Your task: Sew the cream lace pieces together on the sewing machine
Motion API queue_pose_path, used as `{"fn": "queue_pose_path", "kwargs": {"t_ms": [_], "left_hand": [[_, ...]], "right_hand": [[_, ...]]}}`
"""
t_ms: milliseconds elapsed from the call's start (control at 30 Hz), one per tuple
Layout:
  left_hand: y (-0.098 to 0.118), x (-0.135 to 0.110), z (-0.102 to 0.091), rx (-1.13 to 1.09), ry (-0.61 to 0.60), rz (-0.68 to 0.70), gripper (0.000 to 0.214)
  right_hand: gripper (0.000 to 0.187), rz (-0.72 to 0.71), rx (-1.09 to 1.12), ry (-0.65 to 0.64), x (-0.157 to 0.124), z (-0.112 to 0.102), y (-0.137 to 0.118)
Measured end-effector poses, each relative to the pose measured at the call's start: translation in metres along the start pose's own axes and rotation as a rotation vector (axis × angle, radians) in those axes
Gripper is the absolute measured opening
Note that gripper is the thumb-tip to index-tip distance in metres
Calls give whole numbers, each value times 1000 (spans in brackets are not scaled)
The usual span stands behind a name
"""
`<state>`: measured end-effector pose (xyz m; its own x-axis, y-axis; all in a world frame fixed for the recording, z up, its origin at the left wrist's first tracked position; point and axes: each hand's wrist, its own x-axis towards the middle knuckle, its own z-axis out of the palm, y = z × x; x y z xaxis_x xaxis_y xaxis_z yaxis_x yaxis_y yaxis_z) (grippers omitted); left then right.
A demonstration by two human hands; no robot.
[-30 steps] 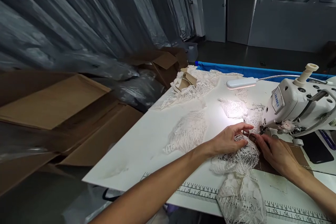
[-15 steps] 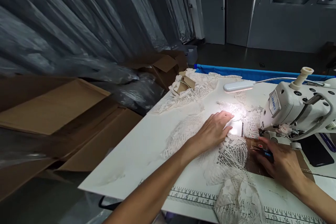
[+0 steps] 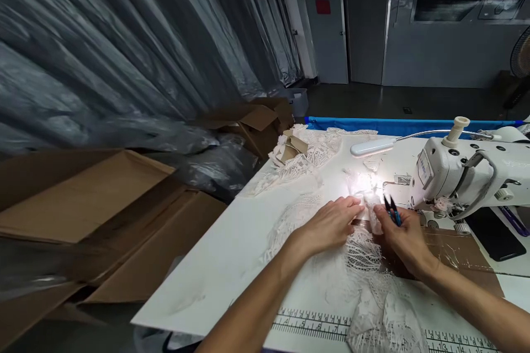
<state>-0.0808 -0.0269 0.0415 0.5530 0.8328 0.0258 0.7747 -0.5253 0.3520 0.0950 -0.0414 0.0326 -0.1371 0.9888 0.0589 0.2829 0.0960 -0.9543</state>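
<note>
My left hand (image 3: pixel 331 223) lies on white lace fabric (image 3: pixel 364 256) on the sewing table (image 3: pixel 232 253), and its fingertips pinch a small lace piece (image 3: pixel 367 201) under the lamp's light. My right hand (image 3: pixel 403 240) meets it from the right. It holds small blue-handled thread snips (image 3: pixel 391 210) and also pinches the same lace piece. The white sewing machine (image 3: pixel 459 174) stands just right of both hands. More lace hangs over the table's front edge.
A lamp (image 3: pixel 372 146) on a gooseneck shines on the work. Further lace pieces (image 3: pixel 306 157) lie at the table's far side. A black phone (image 3: pixel 492 226) sits under the machine arm. Cardboard boxes (image 3: pixel 95 198) and plastic-wrapped rolls (image 3: pixel 124 55) crowd the left. A printed ruler (image 3: pixel 314 322) runs along the front edge.
Both hands have come together on a small lace piece under the lamp. The right hand left the needle area and now shows the snips. The camera tilted up a little.
</note>
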Motion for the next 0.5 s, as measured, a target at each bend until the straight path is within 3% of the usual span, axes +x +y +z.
{"fn": "queue_pose_path", "kwargs": {"t_ms": [100,267,333,400,500], "left_hand": [[-3,-2,-8,62,-14,-28,22],[4,0,-8,204,239,-160,36],[10,4,-2,245,374,-179,36],[20,10,8,233,451,-104,33],[39,17,29,141,394,157,22]], "right_hand": [[61,251,398,-63,-21,3,-6],[56,539,336,2,-55,-27,26],[50,524,264,7,-63,-45,39],[50,437,120,-42,-68,-61,46],[47,191,-177,-128,-67,-84,46]]}}
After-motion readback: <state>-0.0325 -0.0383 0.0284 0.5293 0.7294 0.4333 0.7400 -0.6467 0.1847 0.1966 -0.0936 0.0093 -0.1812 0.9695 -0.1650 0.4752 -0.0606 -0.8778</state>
